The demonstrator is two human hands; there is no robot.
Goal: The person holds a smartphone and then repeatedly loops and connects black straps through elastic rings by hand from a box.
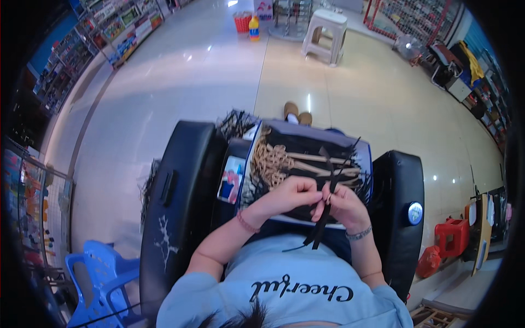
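My right hand (347,205) is closed around flat black straps (322,224), whose loose ends hang down toward my shirt and stick up over the box. Close beside it, the fingers of my left hand (295,195) are pinched together, their tips near the straps at the right fingers. What the left fingertips hold is too small to make out. Under both hands a shallow box (369,158) with a blue edge rests across my lap. Inside it lie beige knotted cords (273,161) with long straight ends and black cords (306,143).
A phone (231,179) with a lit screen leans by the box's left side. Black padded armrests (188,164) flank me. A blue plastic chair (101,279) stands at left, a red stool (453,236) at right. Farther out are a white stool (326,33) and a red basket (243,22).
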